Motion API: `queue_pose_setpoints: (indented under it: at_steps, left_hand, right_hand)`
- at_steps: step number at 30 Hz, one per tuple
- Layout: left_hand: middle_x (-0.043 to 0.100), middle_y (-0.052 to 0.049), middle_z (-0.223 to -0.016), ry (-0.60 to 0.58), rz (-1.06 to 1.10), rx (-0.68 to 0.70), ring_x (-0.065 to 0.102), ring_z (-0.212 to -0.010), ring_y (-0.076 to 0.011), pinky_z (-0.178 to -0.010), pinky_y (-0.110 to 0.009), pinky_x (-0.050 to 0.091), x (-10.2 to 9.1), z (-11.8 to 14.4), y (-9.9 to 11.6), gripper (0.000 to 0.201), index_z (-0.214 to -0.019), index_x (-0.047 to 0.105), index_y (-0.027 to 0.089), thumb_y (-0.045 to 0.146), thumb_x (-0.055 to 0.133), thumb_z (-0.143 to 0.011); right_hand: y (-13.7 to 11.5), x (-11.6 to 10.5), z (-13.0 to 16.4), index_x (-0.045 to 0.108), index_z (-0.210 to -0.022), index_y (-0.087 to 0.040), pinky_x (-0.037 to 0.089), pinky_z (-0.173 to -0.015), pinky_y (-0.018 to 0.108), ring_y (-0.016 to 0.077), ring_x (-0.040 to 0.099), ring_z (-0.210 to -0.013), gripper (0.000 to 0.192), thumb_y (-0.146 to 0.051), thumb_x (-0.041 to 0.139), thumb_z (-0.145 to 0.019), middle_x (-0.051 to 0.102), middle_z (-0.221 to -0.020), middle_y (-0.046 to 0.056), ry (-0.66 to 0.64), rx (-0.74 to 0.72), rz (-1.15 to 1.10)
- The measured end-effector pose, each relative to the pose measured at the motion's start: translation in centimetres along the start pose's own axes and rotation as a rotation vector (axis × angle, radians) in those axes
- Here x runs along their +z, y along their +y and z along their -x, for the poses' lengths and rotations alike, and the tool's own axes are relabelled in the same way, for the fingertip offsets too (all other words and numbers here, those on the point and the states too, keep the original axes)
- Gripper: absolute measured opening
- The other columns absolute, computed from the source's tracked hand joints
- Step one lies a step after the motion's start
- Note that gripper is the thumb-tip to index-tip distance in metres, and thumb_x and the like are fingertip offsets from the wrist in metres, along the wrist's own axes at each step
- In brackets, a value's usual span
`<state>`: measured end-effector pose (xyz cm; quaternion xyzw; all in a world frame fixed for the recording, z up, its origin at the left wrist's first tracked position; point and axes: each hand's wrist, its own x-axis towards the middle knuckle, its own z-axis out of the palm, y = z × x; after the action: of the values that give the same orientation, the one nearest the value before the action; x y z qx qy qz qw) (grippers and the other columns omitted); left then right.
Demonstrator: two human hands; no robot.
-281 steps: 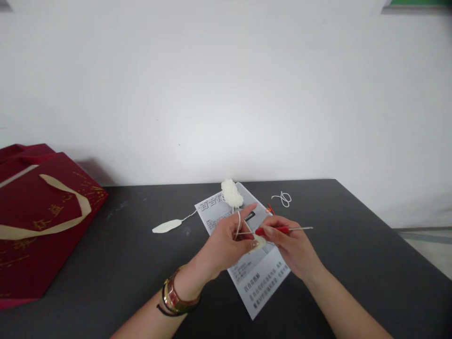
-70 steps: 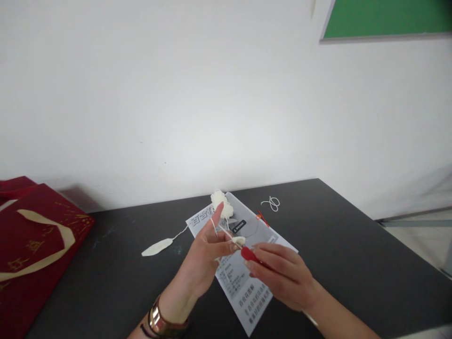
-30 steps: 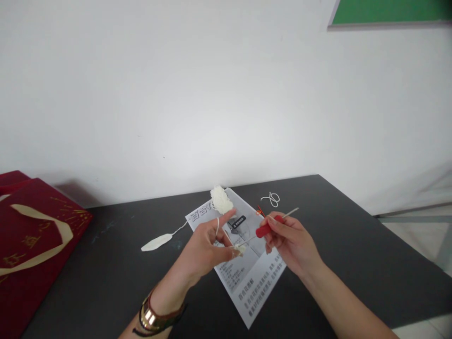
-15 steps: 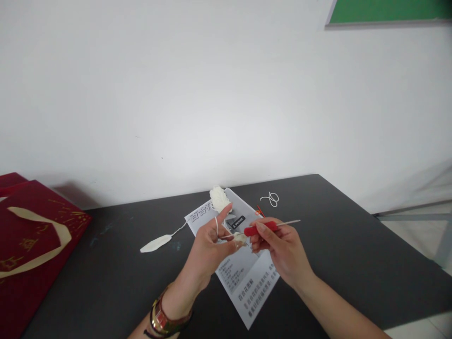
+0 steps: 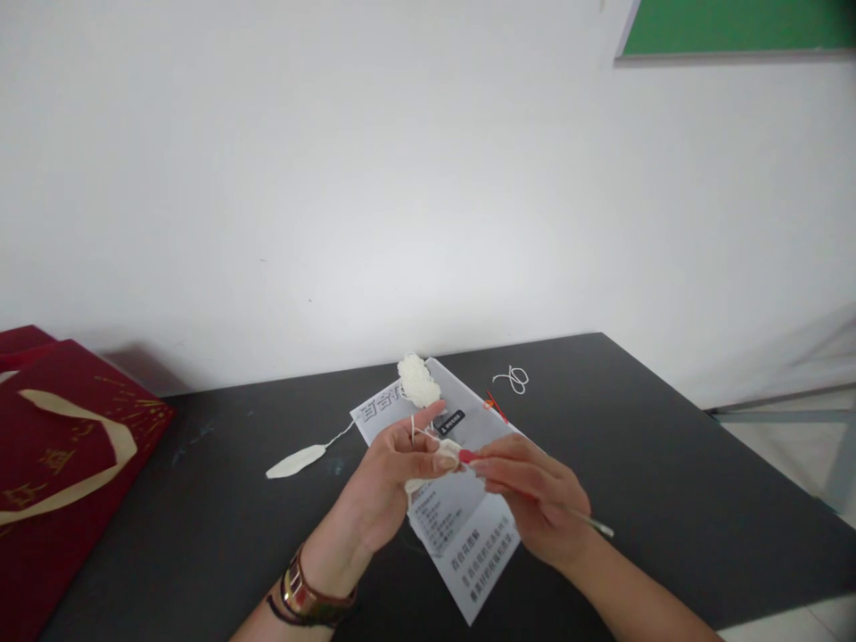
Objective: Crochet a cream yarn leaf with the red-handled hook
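Pinching a small cream crochet piece (image 5: 447, 448) above the printed instruction sheet (image 5: 461, 526), the left hand (image 5: 394, 477) meets the right hand (image 5: 535, 499), fingers closed around a red-handled crochet hook (image 5: 468, 456).

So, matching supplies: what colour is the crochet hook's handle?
Red; the crochet hook shows in the head view, in the right hand.

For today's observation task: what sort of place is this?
Probably a classroom or craft room: a plain black table against a white wall, a green board high up, and a printed instruction sheet under the crocheting hands.
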<state>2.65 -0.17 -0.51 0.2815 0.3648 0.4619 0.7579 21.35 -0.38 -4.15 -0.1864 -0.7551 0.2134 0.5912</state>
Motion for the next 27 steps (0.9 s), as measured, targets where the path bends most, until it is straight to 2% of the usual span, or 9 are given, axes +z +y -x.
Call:
queue_pose_setpoints:
  at_steps: [3,6,11,15,19,27]
  left_hand:
    - [0.068,0.0,-0.069,-0.094,-0.052,-0.009,0.062,-0.06,-0.0115,-0.059,-0.022,0.042,-0.3,0.3,0.6,0.08,-0.132,0.052,0.012,0.001,0.079,-0.058]
    - [0.068,0.0,-0.07,-0.141,-0.115,-0.009,0.064,-0.063,-0.0125,-0.06,-0.022,0.043,-0.5,0.7,0.9,0.082,-0.135,0.05,0.019,0.0,0.078,-0.06]
    - [0.068,0.0,-0.07,-0.238,-0.166,-0.029,0.064,-0.063,-0.0134,-0.061,-0.023,0.044,-1.0,1.0,1.5,0.077,-0.132,0.055,0.021,0.0,0.076,-0.061]
    - [0.061,0.003,-0.064,-0.231,-0.159,-0.061,0.058,-0.056,-0.0102,-0.056,-0.021,0.041,-1.3,1.0,1.9,0.075,-0.128,0.058,0.019,0.0,0.077,-0.058]
    - [0.061,0.003,-0.062,-0.247,-0.18,-0.106,0.052,-0.05,-0.0082,-0.05,-0.02,0.035,-1.2,1.1,2.1,0.074,-0.125,0.062,0.018,-0.001,0.077,-0.055]
    - [0.066,0.0,-0.061,-0.381,-0.245,-0.223,0.057,-0.053,-0.013,-0.052,-0.023,0.037,-1.6,0.7,2.2,0.069,-0.119,0.066,0.019,0.008,0.08,-0.052]
  right_hand:
    - [-0.2,0.2,-0.5,0.072,-0.097,-0.024,0.054,-0.054,0.028,0.0162,0.065,-0.063,0.018,-0.016,0.06,-0.086,0.07,-0.076,0.004,0.127,0.327,-0.316]
    - [-0.5,0.2,-0.5,0.074,-0.091,-0.024,0.051,-0.05,0.027,0.015,0.062,-0.056,0.013,-0.022,0.063,-0.086,0.068,-0.07,0.003,0.162,0.491,-0.475]
    - [-0.9,-0.6,-0.4,0.075,-0.09,-0.022,0.049,-0.051,0.03,0.0174,0.062,-0.059,0.013,-0.026,0.063,-0.086,0.067,-0.069,0.005,0.173,0.512,-0.508]
    - [-0.7,-1.3,-0.6,0.074,-0.089,-0.023,0.048,-0.054,0.03,0.0172,0.061,-0.06,0.012,-0.026,0.063,-0.086,0.066,-0.068,0.004,0.176,0.492,-0.515]
    - [-0.8,-1.6,-0.9,0.075,-0.087,-0.023,0.046,-0.054,0.03,0.0172,0.06,-0.06,0.012,-0.027,0.064,-0.086,0.066,-0.067,0.004,0.15,0.488,-0.511]
    - [-1.0,-2.5,-1.1,0.076,-0.082,-0.023,0.045,-0.051,0.033,0.02,0.059,-0.056,0.012,-0.031,0.067,-0.082,0.066,-0.063,0.006,0.094,0.5,-0.496]
